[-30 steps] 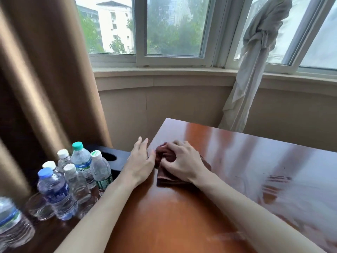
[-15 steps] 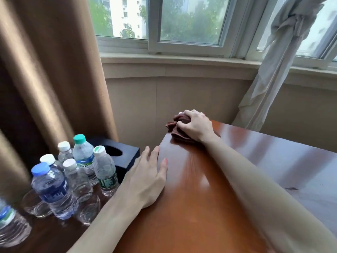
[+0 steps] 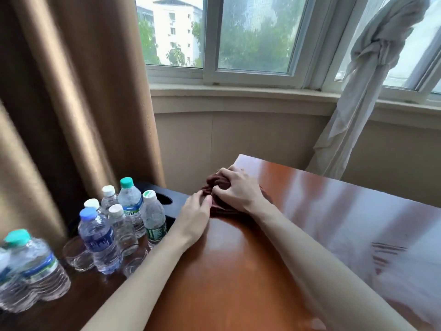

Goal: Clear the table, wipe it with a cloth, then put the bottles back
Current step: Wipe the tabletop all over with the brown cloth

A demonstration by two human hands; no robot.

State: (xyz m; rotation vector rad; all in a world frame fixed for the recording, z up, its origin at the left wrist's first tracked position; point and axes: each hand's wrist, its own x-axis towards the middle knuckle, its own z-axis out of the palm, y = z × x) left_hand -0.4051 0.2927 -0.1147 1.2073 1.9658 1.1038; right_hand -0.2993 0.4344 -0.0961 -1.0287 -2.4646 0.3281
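Note:
A dark red cloth (image 3: 216, 185) lies bunched near the left edge of the glossy brown table (image 3: 238, 271). My right hand (image 3: 238, 189) sits on top of it with curled fingers gripping the folds. My left hand (image 3: 194, 215) lies flat at the table's left edge, its fingertips touching the cloth. Several plastic water bottles (image 3: 130, 206) with white, green and blue caps stand in a group on a lower dark surface to the left of the table. Another bottle (image 3: 31, 271) stands nearer, at the far left.
Two clear glasses (image 3: 77, 255) stand among the bottles. A black tissue box (image 3: 167, 199) sits between bottles and table. A brown curtain (image 3: 71, 103) hangs at the left, a knotted white curtain (image 3: 367, 87) at the back right, below the window.
My right hand pulled the cloth back toward me from the table's far corner. My left hand slid forward along the table edge and now touches the cloth.

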